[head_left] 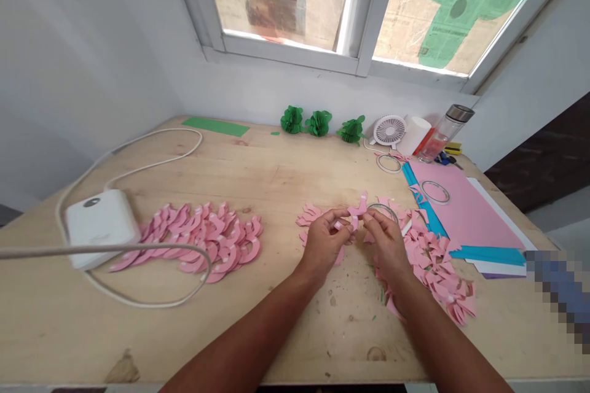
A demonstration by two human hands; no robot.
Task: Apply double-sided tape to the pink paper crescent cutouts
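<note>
My left hand [322, 242] and my right hand [386, 239] meet over the table at centre right. Between their fingertips is a curved pink paper piece [358, 206] with small white patches at its ends. The left fingers also pinch paper lower down, partly hidden by the hand. Beside the left hand lie a few loose pink cutouts [310, 214]. Just behind the right hand is a tape roll [383, 209], mostly covered. Pink paper scraps [431, 258] are heaped under and right of the right forearm.
To the left, many curved pink pieces [221, 236] overlap beside a white box [102, 224] with a looping cable. Green paper ornaments [318, 124], a small fan [389, 131] and a glass bottle [445, 135] stand along the back. Pink sheets [470, 209] lie at right.
</note>
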